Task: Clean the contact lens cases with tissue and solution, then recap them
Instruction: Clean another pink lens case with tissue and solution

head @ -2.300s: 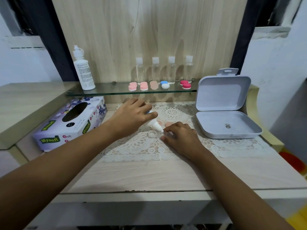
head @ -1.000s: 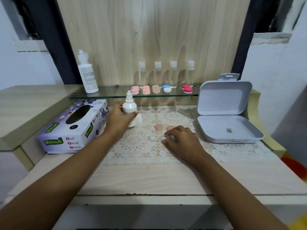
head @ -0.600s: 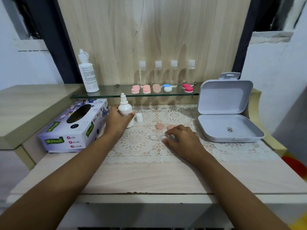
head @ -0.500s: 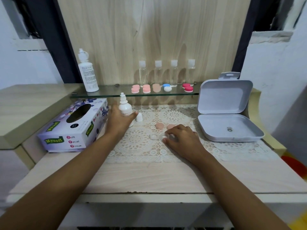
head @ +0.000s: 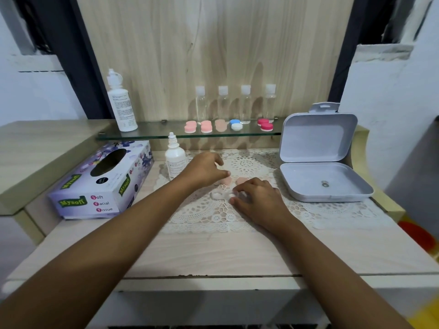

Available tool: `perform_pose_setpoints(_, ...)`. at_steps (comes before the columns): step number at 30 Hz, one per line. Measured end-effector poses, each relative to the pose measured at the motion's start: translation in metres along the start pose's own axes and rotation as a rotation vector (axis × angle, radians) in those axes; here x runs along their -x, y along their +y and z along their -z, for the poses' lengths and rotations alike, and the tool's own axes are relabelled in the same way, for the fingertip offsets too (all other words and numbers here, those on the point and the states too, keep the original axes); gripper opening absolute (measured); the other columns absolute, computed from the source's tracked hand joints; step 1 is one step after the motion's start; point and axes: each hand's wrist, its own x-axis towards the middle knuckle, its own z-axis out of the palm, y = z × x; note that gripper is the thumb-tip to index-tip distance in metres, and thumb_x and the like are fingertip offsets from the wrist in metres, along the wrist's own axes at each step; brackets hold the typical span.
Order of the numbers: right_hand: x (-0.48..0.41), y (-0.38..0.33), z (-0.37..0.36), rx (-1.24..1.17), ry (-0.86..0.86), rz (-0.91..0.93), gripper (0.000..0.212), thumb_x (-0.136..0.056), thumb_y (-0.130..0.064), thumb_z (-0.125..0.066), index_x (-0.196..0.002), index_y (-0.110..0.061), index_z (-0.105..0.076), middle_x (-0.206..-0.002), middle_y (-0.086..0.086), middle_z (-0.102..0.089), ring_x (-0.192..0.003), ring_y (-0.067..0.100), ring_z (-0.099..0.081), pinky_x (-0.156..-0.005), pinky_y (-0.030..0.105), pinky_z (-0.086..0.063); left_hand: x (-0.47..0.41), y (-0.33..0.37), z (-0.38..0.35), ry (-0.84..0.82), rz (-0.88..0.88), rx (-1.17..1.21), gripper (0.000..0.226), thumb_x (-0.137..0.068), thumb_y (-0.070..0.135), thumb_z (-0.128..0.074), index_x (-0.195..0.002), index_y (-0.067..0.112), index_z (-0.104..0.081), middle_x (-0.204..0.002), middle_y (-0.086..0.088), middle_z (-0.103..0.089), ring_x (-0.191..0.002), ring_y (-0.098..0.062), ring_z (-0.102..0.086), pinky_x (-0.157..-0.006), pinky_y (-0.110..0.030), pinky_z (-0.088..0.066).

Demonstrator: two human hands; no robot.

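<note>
Clear lens case (head: 219,195) pinched by right hand (head: 257,198).

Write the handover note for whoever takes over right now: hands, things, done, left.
Left hand: curled fingers over the two loose pink round caps; grip unclear.
Right hand: pinches the clear plastic twin-well lens case on the white lace mat.
Small white dropper bottle stands upright, nozzle bare, beside the purple tissue box.
Done: case uncapped. No loose tissue in view.
Left: likely wipe, then screw both caps on; five capped cases wait on the glass shelf.
</note>
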Motion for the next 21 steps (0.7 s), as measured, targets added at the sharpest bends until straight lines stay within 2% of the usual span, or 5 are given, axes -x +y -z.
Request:
perform_pose_setpoints(5, 0.000, 0.000, 0.000, 0.007, 0.000, 0.001, 0.034, -0.086, -0.045, -0.054, -0.115, -0.029, -0.060, -0.123, -0.003, -0.054, -0.115, 0.020, -0.044, -0.094, 0.036, -0.032, -0.015, -0.002, -0.008, -0.211, 0.102, -0.027, 0.034, -0.080, 0.040, -0.070, -0.094, 0.010, -0.065, -0.096, -0.003, -0.058, -0.088, -0.018, -0.053, -0.077, -0.031, -0.041)
perform_pose_setpoints(11, 0.000, 0.000, 0.000, 0.005, 0.004, 0.004, 0.034, -0.086, -0.045, -0.054, -0.116, -0.028, -0.061, -0.125, -0.003, -0.054, -0.116, 0.020, -0.043, -0.095, 0.036, -0.033, -0.012, -0.003, -0.015, -0.153, 0.089, -0.001, 0.022, -0.078, 0.027, -0.072, -0.094, 0.013, -0.068, -0.091, 0.002, -0.063, -0.082, -0.013, -0.056, -0.068, -0.026, -0.043)
perform_pose_setpoints(16, 0.000, 0.000, -0.001, 0.006, 0.000, 0.005, 0.035, -0.086, -0.046, -0.054, -0.116, -0.029, -0.060, -0.124, -0.003, -0.053, -0.115, 0.019, -0.043, -0.094, 0.035, -0.032, -0.004, -0.006, -0.010, -0.097, 0.059, 0.115, 0.017, -0.083, 0.027, -0.065, -0.095, 0.014, -0.063, -0.092, 0.002, -0.064, -0.086, -0.015, -0.060, -0.075, -0.030, -0.048)
perform_pose_setpoints(21, 0.000, 0.000, 0.000, 0.007, 0.005, -0.001, 0.035, -0.086, -0.046, -0.054, -0.116, -0.029, -0.060, -0.125, -0.004, -0.053, -0.115, 0.019, -0.043, -0.095, 0.036, -0.033, 0.016, -0.006, 0.000, -0.115, -0.052, 0.117, 0.017, -0.083, 0.027, -0.063, -0.096, 0.016, -0.064, -0.089, 0.007, -0.062, -0.079, -0.006, -0.056, -0.066, -0.019, -0.043)
